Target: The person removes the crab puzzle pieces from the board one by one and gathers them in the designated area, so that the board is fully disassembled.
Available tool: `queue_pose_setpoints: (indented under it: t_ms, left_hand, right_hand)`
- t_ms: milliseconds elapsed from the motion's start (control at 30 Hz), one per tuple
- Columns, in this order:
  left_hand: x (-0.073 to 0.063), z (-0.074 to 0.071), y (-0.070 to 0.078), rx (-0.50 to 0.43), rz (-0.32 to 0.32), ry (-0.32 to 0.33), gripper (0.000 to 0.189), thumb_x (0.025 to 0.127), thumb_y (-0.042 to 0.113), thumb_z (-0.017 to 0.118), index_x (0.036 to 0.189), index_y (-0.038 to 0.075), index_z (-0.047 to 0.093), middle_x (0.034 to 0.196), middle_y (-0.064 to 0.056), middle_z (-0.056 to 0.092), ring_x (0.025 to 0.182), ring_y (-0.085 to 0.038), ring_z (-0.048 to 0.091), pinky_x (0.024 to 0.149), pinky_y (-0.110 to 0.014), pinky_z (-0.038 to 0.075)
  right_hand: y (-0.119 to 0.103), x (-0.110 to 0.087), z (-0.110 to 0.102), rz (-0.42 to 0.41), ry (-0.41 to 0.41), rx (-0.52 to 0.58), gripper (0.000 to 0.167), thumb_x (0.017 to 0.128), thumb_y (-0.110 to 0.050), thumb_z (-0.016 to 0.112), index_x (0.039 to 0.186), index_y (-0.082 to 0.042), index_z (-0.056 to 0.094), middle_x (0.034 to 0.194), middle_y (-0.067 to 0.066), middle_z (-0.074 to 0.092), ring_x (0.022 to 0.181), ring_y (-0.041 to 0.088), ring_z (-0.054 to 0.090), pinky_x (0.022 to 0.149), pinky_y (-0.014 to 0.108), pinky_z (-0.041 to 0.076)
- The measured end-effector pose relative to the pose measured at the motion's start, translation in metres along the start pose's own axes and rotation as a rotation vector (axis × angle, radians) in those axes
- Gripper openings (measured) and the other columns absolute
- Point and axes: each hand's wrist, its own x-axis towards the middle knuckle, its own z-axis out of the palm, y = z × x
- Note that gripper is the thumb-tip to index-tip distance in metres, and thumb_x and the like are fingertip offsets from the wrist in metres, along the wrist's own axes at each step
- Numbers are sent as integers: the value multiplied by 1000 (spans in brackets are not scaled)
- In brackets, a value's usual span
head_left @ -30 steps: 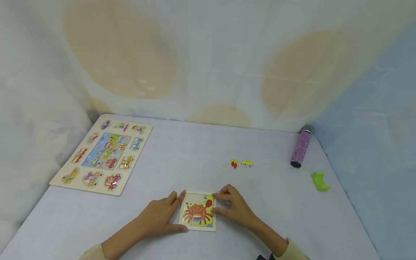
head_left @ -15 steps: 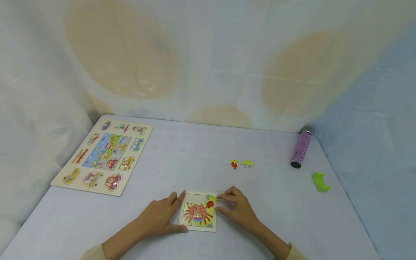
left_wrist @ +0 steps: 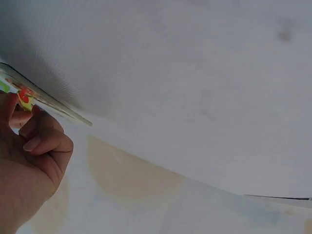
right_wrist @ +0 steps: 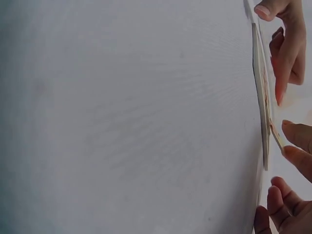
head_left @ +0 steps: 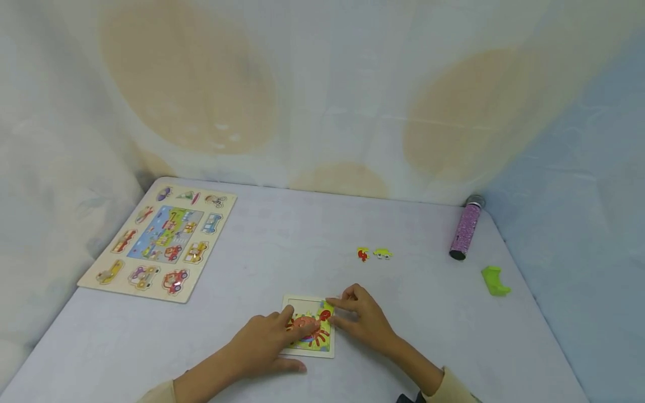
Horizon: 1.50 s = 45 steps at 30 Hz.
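Observation:
A small square crab puzzle (head_left: 308, 351) in a pale wooden frame lies near the table's front. My right hand (head_left: 367, 322) pinches a yellow puzzle piece (head_left: 325, 314) with a red claw between thumb and index finger at the puzzle's right edge. In the right wrist view this puzzle piece (right_wrist: 277, 136) stands tilted, one end down in the frame. My left hand (head_left: 267, 342) reaches over the puzzle from the left; its straight index finger lies across the crab, close to the piece, and its thumb is stretched out below the frame. Bare wood shows at the puzzle's upper left.
Two loose puzzle pieces, one red and yellow (head_left: 363, 254) and one yellow with eyes (head_left: 383, 253), lie beyond the puzzle. A large vehicle puzzle board (head_left: 201, 263) is at the left. A purple glittery cylinder (head_left: 466, 230) and a green curved block (head_left: 496, 281) lie at the right.
My left hand has moved right from the frame's left edge onto the crab. The piece in my right hand was lifted and tilted out to the right, then shifted slightly back left.

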Motion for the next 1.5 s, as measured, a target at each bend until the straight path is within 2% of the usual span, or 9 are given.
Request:
queue_pose_setpoints:
  t_ms: [233, 400, 600, 733, 900, 1067, 1267, 1500]
  left_hand:
    - [5, 2, 1, -17, -21, -35, 70, 83, 78, 51, 144, 44, 48, 106, -1, 52, 70, -9, 48, 53, -23, 35]
    - [6, 4, 2, -35, -22, -33, 69, 84, 76, 51, 144, 42, 49, 108, -3, 54, 70, -10, 50, 53, -24, 37]
    - [6, 4, 1, -37, -19, -32, 67, 85, 74, 52, 144, 42, 49, 104, -1, 51, 67, -7, 46, 53, -23, 35]
    - [6, 3, -1, -57, -14, -41, 66, 86, 72, 54, 145, 43, 47, 100, 2, 47, 65, -5, 42, 51, -22, 33]
    - [9, -1, -5, -81, 2, -48, 63, 87, 69, 56, 144, 45, 48, 94, 7, 41, 62, -3, 38, 51, -21, 30]
    - [6, -7, -14, -80, -56, -56, 68, 85, 73, 56, 146, 45, 46, 96, 8, 42, 61, -4, 38, 53, -21, 32]
    - [-5, -11, -25, -82, -130, -34, 77, 84, 69, 61, 150, 32, 45, 100, 5, 46, 64, -4, 39, 54, -21, 33]
    - [-8, -4, -31, -92, -161, -32, 107, 74, 85, 54, 154, 16, 36, 99, 5, 44, 62, -4, 39, 53, -21, 32]
  right_hand:
    - [4, -6, 3, -27, 0, -55, 40, 81, -27, 82, 118, -15, 74, 96, -7, 49, 86, 6, 40, 75, 23, 40]
    - [6, -13, 5, -47, 49, -58, 42, 79, -26, 83, 117, -11, 74, 97, -6, 51, 86, 5, 40, 74, 23, 41]
    - [8, -21, 7, -80, 90, -57, 46, 76, -26, 85, 116, -7, 74, 96, -4, 52, 83, 4, 41, 72, 22, 40]
    - [6, -19, 7, -86, 81, -96, 50, 77, -30, 85, 121, -8, 72, 99, -4, 52, 85, 5, 42, 74, 23, 41]
    - [0, -12, 5, -43, 45, -151, 54, 78, -35, 84, 124, -10, 71, 99, -5, 50, 87, 6, 42, 75, 25, 40]
    - [1, -7, 8, -25, 44, -211, 49, 77, -36, 85, 119, -14, 74, 97, -5, 49, 86, 7, 40, 74, 24, 38]
    - [7, -4, 9, -37, 90, -233, 41, 77, -35, 85, 113, -16, 77, 93, -7, 49, 81, 5, 39, 71, 21, 37]
    - [15, -1, 10, -72, 110, -208, 35, 78, -32, 84, 109, -17, 79, 89, -7, 47, 79, 5, 39, 68, 19, 37]
